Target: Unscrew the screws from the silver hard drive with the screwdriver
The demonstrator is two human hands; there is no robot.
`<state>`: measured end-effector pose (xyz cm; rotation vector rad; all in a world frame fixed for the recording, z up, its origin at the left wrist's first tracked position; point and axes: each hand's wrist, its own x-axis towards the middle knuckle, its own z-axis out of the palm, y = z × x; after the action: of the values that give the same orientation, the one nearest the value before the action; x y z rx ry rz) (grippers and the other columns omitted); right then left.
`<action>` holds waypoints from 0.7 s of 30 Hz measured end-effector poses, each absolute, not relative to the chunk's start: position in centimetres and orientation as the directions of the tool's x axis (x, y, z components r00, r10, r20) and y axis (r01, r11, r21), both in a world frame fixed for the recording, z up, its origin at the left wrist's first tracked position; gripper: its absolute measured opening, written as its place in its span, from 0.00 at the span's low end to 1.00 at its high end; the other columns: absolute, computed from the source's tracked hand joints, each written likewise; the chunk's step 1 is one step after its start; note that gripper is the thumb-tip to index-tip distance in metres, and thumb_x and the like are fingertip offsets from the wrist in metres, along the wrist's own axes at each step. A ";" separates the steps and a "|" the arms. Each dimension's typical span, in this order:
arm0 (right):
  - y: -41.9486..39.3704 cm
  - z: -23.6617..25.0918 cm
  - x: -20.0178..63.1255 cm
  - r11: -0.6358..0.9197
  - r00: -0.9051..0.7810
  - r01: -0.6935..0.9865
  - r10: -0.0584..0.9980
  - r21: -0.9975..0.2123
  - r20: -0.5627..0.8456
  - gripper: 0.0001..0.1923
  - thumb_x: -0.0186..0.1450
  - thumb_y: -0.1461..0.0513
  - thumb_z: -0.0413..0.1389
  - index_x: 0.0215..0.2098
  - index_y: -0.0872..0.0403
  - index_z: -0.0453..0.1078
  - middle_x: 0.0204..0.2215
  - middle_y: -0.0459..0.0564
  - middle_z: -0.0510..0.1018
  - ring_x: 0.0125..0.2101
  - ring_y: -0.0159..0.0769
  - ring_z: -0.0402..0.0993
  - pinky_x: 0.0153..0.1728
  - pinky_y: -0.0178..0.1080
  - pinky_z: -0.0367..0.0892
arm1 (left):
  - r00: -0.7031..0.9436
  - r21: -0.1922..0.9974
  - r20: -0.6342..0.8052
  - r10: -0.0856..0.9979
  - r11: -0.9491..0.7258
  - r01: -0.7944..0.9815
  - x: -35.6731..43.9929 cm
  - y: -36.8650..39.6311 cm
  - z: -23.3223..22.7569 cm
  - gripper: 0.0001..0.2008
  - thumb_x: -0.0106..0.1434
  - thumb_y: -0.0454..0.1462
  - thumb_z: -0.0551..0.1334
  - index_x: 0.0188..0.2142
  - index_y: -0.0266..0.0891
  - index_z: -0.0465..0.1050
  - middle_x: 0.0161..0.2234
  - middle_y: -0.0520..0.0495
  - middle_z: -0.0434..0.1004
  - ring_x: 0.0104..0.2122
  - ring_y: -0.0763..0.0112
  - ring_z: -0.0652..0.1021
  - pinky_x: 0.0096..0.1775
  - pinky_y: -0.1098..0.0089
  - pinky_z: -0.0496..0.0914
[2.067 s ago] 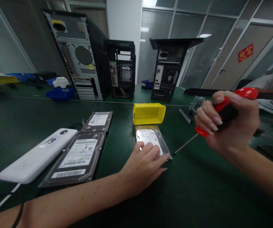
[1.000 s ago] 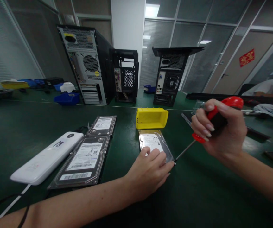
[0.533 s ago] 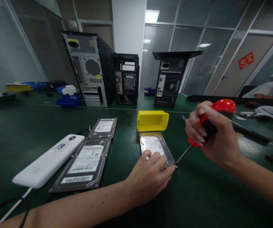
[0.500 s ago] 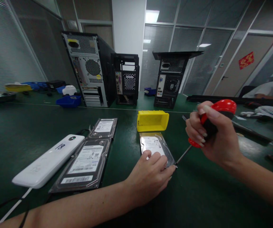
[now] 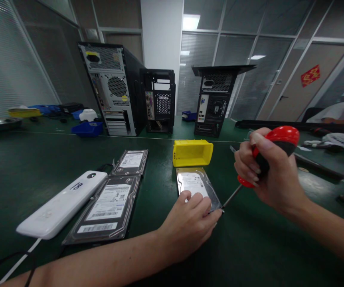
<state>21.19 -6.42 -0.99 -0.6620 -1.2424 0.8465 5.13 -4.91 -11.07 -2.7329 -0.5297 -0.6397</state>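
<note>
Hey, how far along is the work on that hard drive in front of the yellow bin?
Done: nothing clearly finished; the hard drive looks closed, lid on. In hand: the left hand pins its near end to the green mat while the right hand holds the red screwdriver, tip at the near right corner. Left: two more hard drives lie untouched to the left, and no screws show in the yellow bin.

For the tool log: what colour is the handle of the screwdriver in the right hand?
Red with a black middle section; the screwdriver in the right hand shows in the head view.
</note>
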 end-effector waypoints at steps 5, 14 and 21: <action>-6.7 -0.7 20.9 0.552 0.135 -0.152 0.833 -0.820 0.536 0.10 0.59 0.60 0.58 0.23 0.52 0.63 0.11 0.38 0.58 0.09 0.23 0.53 0.08 0.29 0.46 | 0.840 -0.199 0.461 0.287 -0.889 0.413 5.2 -5.0 -11.0 0.12 0.67 0.40 0.57 0.49 0.44 0.67 0.35 0.51 0.69 0.35 0.68 0.68 0.37 0.64 0.54; -6.3 -0.9 21.1 0.574 0.133 -0.164 0.819 -0.802 0.558 0.10 0.60 0.60 0.57 0.22 0.52 0.63 0.11 0.38 0.58 0.09 0.23 0.53 0.08 0.29 0.47 | 0.837 -0.179 0.471 0.280 -0.898 0.401 5.1 -5.0 -11.0 0.11 0.67 0.39 0.56 0.49 0.43 0.67 0.35 0.51 0.69 0.35 0.68 0.68 0.38 0.64 0.54; -6.2 -1.1 21.3 0.569 0.129 -0.173 0.822 -0.804 0.555 0.11 0.60 0.60 0.57 0.22 0.52 0.62 0.11 0.38 0.58 0.09 0.23 0.53 0.08 0.29 0.47 | 0.835 -0.175 0.480 0.268 -0.904 0.391 5.1 -4.9 -11.1 0.11 0.68 0.38 0.55 0.49 0.43 0.67 0.35 0.51 0.69 0.35 0.67 0.67 0.37 0.64 0.53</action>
<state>21.26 -6.19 -1.08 -0.6554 -1.2369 0.8035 5.10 -4.88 -11.06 -2.7496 -0.5031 -0.6622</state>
